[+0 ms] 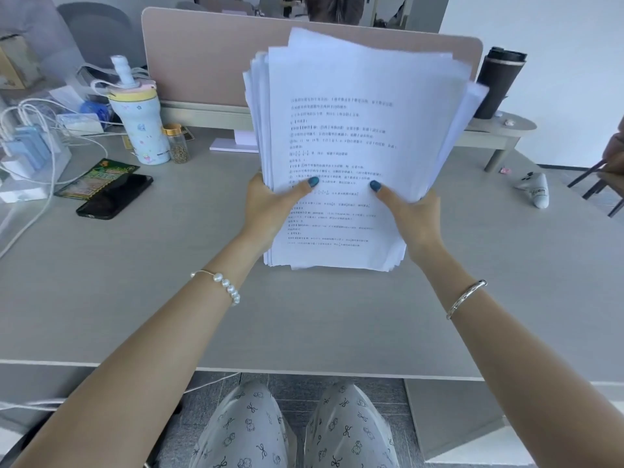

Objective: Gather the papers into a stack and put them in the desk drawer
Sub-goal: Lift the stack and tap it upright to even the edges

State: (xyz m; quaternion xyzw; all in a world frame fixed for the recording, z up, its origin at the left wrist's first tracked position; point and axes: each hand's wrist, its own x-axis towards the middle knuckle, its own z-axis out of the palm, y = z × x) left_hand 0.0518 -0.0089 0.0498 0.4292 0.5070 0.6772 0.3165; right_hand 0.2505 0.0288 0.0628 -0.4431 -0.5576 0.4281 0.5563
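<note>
Far to my left a charging station (pixel 25 143) trails white cables across the grey desk (pixel 320 315). Next comes a green snack packet (pixel 98 179) with a black phone (pixel 114 197) lying partly over it, then a pastel straw tumbler (pixel 140 125) with a small gold-capped jar (pixel 178 143) just beside it. My left hand (pixel 270 211) grips the left edge of the stack of papers (pixel 351 146), thumb pressed on the printed top sheet. The stack stands nearly upright above the desk's middle, its sheets uneven at the top. My right hand (pixel 417 216) clamps the right edge the same way. Behind stands a pink divider (pixel 202 62). Further right a dark travel mug (pixel 499 82) sits on a shelf, and a white game controller (pixel 537 189) lies near the desk's edge.
</note>
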